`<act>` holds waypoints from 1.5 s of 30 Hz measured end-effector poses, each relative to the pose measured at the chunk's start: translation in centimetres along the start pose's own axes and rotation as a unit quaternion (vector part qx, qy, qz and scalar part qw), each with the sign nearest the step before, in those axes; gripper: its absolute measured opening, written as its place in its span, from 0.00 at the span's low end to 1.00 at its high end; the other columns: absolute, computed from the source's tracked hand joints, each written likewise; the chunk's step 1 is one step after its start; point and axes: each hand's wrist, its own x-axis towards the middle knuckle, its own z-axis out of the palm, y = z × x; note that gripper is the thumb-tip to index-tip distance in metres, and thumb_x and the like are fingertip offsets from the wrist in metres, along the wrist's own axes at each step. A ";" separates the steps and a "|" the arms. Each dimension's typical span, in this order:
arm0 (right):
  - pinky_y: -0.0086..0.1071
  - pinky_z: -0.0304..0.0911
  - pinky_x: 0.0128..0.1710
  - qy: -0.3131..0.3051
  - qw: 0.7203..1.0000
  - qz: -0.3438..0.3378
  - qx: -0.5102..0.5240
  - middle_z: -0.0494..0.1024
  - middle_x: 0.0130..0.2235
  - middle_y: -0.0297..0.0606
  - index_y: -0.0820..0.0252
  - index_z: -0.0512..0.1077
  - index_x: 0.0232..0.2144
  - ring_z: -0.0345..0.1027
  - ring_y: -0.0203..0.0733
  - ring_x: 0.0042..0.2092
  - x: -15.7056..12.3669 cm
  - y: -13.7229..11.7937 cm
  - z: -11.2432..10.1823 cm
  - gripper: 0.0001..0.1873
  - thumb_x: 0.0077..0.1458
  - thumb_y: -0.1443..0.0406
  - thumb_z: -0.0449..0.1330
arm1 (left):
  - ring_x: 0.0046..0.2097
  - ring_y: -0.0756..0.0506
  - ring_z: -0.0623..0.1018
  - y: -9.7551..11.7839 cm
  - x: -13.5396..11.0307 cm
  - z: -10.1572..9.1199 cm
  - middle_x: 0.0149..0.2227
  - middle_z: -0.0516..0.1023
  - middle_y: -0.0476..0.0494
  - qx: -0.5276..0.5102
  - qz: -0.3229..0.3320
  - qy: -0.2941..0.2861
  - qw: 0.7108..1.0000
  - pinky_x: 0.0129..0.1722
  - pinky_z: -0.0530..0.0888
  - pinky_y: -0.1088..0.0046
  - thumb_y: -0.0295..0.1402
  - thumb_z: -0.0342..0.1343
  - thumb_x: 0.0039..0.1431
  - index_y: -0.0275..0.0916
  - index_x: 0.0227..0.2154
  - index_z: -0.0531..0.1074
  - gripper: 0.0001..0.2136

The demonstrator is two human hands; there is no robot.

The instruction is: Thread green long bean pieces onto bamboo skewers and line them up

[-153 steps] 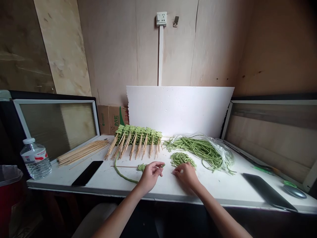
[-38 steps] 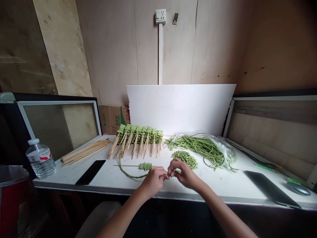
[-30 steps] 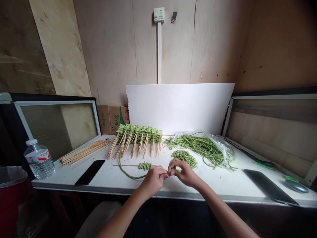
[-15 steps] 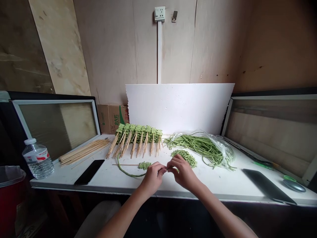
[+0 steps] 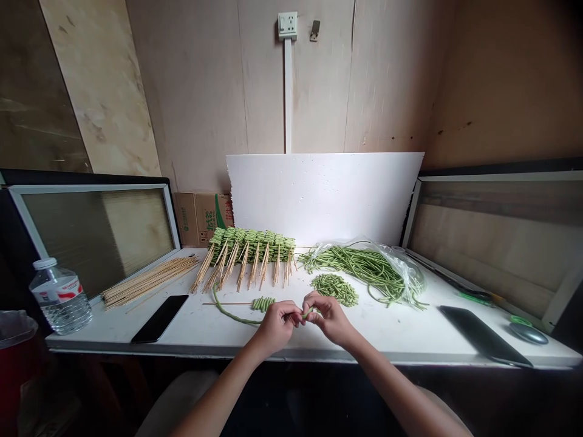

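My left hand [image 5: 276,323] and my right hand [image 5: 328,317] meet over the white table [image 5: 410,340], both pinched on a green bean piece [image 5: 308,313] between the fingertips. Just left of them lies a skewer [image 5: 228,303] with several bean pieces [image 5: 263,303] on it, and a long curved bean [image 5: 230,313] beneath. A small heap of cut bean pieces [image 5: 334,287] sits just beyond my right hand.
Finished bean skewers [image 5: 248,255] are stacked at the back, bare bamboo sticks [image 5: 148,280] at left. Long beans lie on a plastic bag [image 5: 371,270]. A phone [image 5: 160,317], water bottle [image 5: 59,297], dark tablet [image 5: 483,343] and mouse [image 5: 528,332] are also on the table.
My right hand came back from the cut bean heap toward my left hand. Both hands now pinch a bean piece together near the table's front edge.
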 end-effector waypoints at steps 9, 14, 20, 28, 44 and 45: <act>0.38 0.65 0.41 0.040 0.985 0.001 -0.170 0.81 0.36 0.38 0.53 0.80 0.36 0.70 0.46 0.40 0.2 -1.8 -0.2 0.04 0.63 0.62 0.64 | 0.33 0.46 0.76 0.3 0.3 -0.4 0.29 0.79 0.44 0.106 -0.009 0.076 0.991 0.35 0.69 0.71 0.27 0.58 0.61 0.38 0.28 0.81 0.09; 0.38 0.63 0.39 -0.008 0.954 -0.050 -0.295 0.80 0.33 0.36 0.49 0.81 0.37 0.67 0.47 0.40 0.3 -3.1 -0.8 0.06 0.63 0.67 0.65 | 0.36 0.44 0.78 0.6 0.2 0.0 0.33 0.82 0.43 0.106 -0.033 0.087 0.990 0.38 0.71 0.70 0.28 0.59 0.61 0.39 0.34 0.83 0.07; 0.37 0.63 0.38 0.021 0.967 -0.060 -0.248 0.78 0.31 0.36 0.54 0.78 0.31 0.65 0.47 0.40 0.2 -2.4 -0.5 0.17 0.55 0.81 0.60 | 0.35 0.44 0.78 1.0 0.0 0.6 0.29 0.80 0.42 0.043 -0.045 0.022 0.998 0.38 0.70 0.69 0.39 0.56 0.66 0.37 0.26 0.78 0.15; 0.40 0.62 0.39 0.070 0.975 -0.069 -0.200 0.75 0.27 0.36 0.53 0.77 0.27 0.63 0.47 0.38 0.3 -2.7 0.5 0.18 0.54 0.80 0.55 | 0.30 0.47 0.72 0.2 0.3 0.5 0.25 0.74 0.45 -0.067 -0.064 0.009 0.996 0.32 0.66 0.71 0.49 0.54 0.66 0.36 0.23 0.74 0.23; 0.46 0.67 0.42 0.189 0.965 0.018 -0.183 0.81 0.34 0.43 0.53 0.84 0.39 0.69 0.52 0.42 0.7 0.7 -2.1 0.16 0.62 0.51 0.63 | 0.31 0.49 0.67 -0.6 0.5 -0.2 0.29 0.71 0.46 -0.140 -0.096 0.028 0.985 0.33 0.66 0.72 0.53 0.54 0.66 0.35 0.36 0.80 0.23; 0.47 0.66 0.42 0.182 0.956 0.022 -0.230 0.80 0.33 0.43 0.53 0.84 0.41 0.69 0.54 0.41 0.7 1.4 -3.1 0.18 0.64 0.50 0.60 | 0.33 0.49 0.68 -0.7 0.5 -0.2 0.31 0.73 0.45 -0.129 -0.092 0.028 0.987 0.35 0.67 0.72 0.52 0.54 0.66 0.35 0.39 0.81 0.23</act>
